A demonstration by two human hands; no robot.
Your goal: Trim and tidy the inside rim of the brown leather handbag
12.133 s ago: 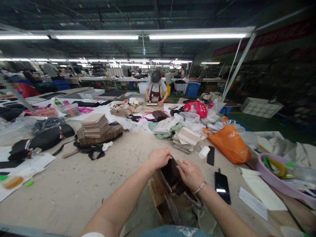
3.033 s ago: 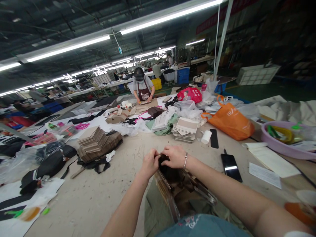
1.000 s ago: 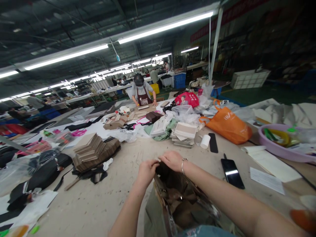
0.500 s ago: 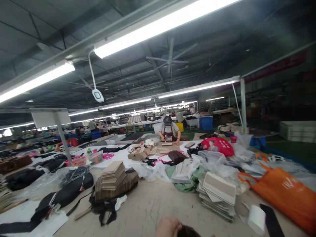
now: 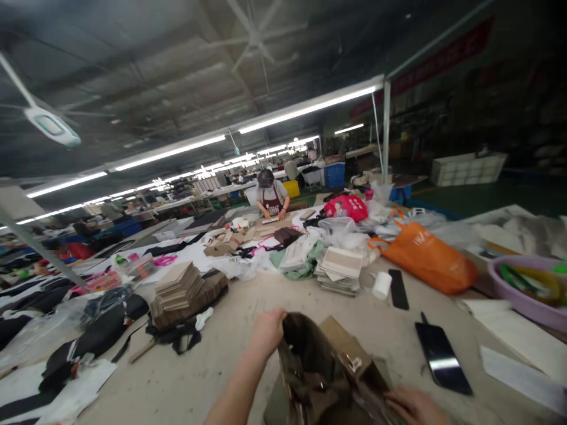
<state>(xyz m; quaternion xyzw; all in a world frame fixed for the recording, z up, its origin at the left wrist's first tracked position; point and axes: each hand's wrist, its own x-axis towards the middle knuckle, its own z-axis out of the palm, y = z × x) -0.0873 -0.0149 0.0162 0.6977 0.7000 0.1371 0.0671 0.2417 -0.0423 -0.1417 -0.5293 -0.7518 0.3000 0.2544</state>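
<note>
A brown leather bag [image 5: 319, 372] with metal hardware stands open at the near edge of the worktable [image 5: 221, 330], a tan panel behind it. My left hand [image 5: 267, 332] is closed on the far left rim of the bag's opening. My right hand [image 5: 414, 406] sits at the bottom edge of the view, fingers curled against the bag's lower right side. Most of that hand is cut off by the frame.
A black phone [image 5: 440, 358] lies right of the bag. Farther back are stacked tan boards [image 5: 177, 286], a pile of flat packets [image 5: 341, 270], an orange tote [image 5: 427, 257], a white roll [image 5: 380, 285] and a purple basin [image 5: 527, 289]. Another person [image 5: 271, 199] works at the far end.
The view swung up toward the ceiling and has come partly back down. My right hand has moved from the bag's top rim down to its lower right side. My left hand stays on the rim.
</note>
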